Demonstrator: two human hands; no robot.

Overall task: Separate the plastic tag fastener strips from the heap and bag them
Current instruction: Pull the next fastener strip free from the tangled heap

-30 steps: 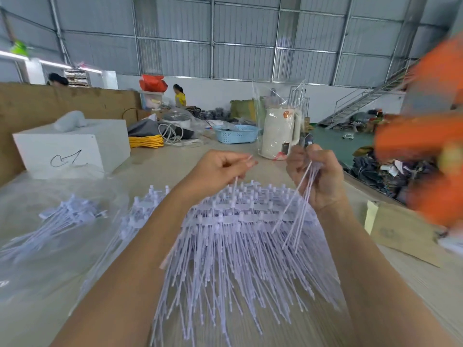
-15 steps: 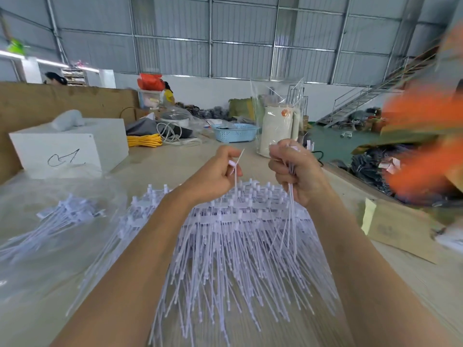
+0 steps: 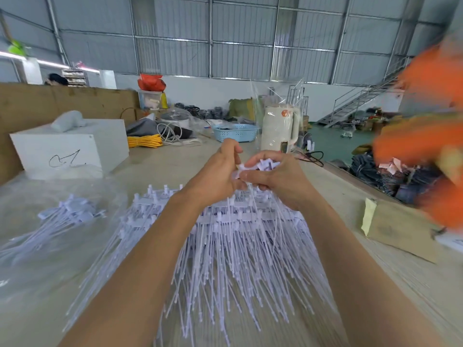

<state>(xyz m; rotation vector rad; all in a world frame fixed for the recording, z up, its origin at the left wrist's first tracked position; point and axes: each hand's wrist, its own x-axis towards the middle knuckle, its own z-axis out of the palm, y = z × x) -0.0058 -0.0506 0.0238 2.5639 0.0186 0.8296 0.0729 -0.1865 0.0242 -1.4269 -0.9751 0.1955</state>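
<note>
A big heap of white plastic tag fastener strips point(image 3: 240, 251) fans out on the table in front of me. Above its far end, my right hand point(image 3: 278, 179) grips a bundle of separated strips point(image 3: 263, 165) by their flat heads, the thin tails hanging down onto the heap. My left hand point(image 3: 220, 176) sits right against it, fingers pinching at the same bundle's heads. To the left lies a clear plastic bag point(image 3: 37, 246) with a smaller batch of strips point(image 3: 67, 214) inside it.
A white box point(image 3: 72, 146) stands at the back left, a yellow cord coil point(image 3: 144, 141), a blue basket point(image 3: 235, 132) and a cream kettle point(image 3: 279, 128) behind the hands. A brown cardboard piece point(image 3: 398, 229) lies at right. Blurred orange shapes point(image 3: 426, 136) fill the right edge.
My hands have come together: the left hand, which held a single strip apart, now meets the right hand's bundle. The bundle's heads now stick out on top of the right fist.
</note>
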